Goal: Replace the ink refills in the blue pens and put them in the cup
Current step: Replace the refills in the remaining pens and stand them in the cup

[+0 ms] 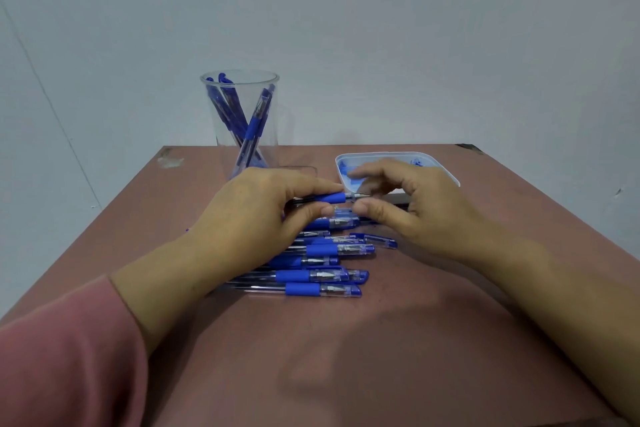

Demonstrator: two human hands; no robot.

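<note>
Left hand (263, 208) pinches pen (332, 198) at blue grip, axis left-right, tip right. Right hand (408, 198) fingers curled at tip, contents unclear. Cup (242, 121) far left, nearer left hand.

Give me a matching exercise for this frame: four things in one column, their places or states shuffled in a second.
Things:
1. clear cup
2. white tray
3. held pen
4. capped pens

States:
A. lying in a row on the table
B. pinched in the left hand, tip bare
C. upright, holding several pens
D. behind the right hand, ink-stained

Pairs: 1-C, 2-D, 3-B, 4-A
</note>
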